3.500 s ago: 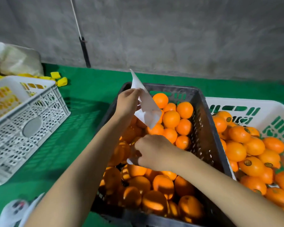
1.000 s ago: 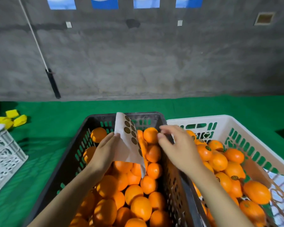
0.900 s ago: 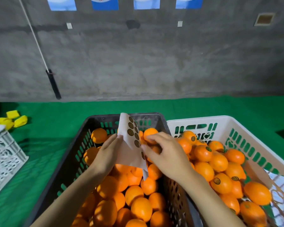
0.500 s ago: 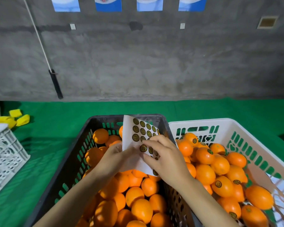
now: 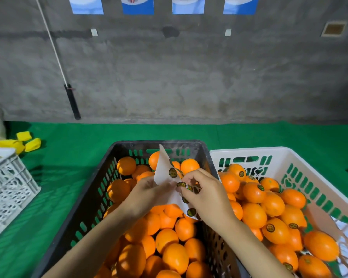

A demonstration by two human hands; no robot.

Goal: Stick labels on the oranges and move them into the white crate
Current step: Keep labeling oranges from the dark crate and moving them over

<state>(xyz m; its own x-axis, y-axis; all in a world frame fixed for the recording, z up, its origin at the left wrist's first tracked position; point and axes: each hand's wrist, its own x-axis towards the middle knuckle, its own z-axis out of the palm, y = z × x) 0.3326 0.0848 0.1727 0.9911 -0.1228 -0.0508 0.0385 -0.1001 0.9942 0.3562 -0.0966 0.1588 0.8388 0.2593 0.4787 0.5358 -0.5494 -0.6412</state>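
A black crate point(image 5: 92, 199) in front of me holds several unlabelled oranges point(image 5: 175, 257). To its right stands the white crate point(image 5: 313, 189) with green slots, filled with oranges that carry round dark labels point(image 5: 269, 227). Over the black crate my left hand point(image 5: 147, 195) holds a white label sheet point(image 5: 165, 173) dotted with round stickers. My right hand point(image 5: 207, 195) pinches at a label on that sheet with thumb and fingertips. The lower part of the sheet is hidden behind my hands.
A white lattice crate point(image 5: 8, 189) stands at the left edge on the green table cover point(image 5: 68, 157). Yellow pieces point(image 5: 28, 141) lie at the far left. A grey concrete wall with a black-handled rod point(image 5: 71, 101) leaning on it closes the back.
The view lifted from the crates. My right hand came from the white crate's edge to the sheet and now pinches at a label. The sheet has folded and turned between my hands.
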